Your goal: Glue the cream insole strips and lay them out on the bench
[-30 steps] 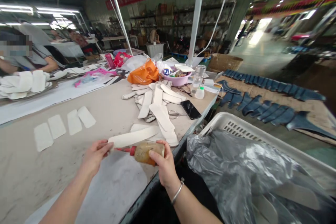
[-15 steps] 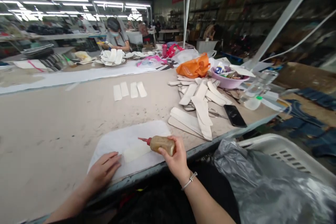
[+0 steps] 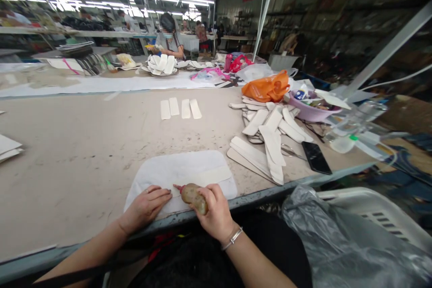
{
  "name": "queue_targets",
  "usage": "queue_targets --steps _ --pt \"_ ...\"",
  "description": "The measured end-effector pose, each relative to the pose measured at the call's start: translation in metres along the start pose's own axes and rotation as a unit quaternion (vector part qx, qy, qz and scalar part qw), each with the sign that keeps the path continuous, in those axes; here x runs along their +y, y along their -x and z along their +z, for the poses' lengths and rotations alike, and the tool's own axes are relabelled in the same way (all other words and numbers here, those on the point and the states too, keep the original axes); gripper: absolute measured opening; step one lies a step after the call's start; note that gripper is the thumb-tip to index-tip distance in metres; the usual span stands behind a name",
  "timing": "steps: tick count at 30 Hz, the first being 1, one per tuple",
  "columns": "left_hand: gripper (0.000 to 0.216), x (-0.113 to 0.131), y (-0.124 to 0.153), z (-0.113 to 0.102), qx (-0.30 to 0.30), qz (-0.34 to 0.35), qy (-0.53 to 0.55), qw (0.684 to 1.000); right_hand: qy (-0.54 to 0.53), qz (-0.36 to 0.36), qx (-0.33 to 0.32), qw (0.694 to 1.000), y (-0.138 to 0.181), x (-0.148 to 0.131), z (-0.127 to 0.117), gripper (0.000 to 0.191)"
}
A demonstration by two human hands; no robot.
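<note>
Bottle (image 3: 195, 196): lower centre of the frame, red nozzle (image 3: 178, 187) by the pale strip (image 3: 216, 174) on white sheet (image 3: 151, 171).
Right hand (image 3: 216, 213): wrapped around the bottle; I'd squeeze evenly.
Left hand (image 3: 146, 207): flat, gripping nothing; should steady the strip, clear of the nozzle.

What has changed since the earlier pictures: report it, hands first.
The left hand has stopped pinching the white strip, which has come down onto the white sheet. Since half a second ago, the bottle has moved left, its tip nearer the left hand. The view has swung left. Unchanged: the right hand grips the bottle; the phone and four white pieces lie in place.
</note>
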State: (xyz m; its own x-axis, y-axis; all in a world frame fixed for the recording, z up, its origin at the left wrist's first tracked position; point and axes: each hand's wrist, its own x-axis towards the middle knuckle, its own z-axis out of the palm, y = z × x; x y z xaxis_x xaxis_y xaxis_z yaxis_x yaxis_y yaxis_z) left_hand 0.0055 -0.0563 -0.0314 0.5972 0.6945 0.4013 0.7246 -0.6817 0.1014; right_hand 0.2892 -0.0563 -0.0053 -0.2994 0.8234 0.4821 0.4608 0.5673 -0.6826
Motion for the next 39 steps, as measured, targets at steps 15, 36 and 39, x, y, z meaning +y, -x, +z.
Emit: queue_targets --steps 15,36,39 --pt "0.026 -0.005 0.002 0.002 -0.001 0.025 -0.024 0.999 0.154 0.082 0.107 0.979 0.002 0.025 -0.059 0.034" --pt "0.025 -0.003 0.002 0.004 0.012 -0.018 0.034 0.999 0.260 0.157 0.157 0.940 0.006 0.023 -0.095 0.032" --pt "0.025 0.000 -0.001 0.001 0.009 -0.019 0.040 0.999 0.265 0.172 0.151 0.937 0.005 0.017 -0.098 0.034"
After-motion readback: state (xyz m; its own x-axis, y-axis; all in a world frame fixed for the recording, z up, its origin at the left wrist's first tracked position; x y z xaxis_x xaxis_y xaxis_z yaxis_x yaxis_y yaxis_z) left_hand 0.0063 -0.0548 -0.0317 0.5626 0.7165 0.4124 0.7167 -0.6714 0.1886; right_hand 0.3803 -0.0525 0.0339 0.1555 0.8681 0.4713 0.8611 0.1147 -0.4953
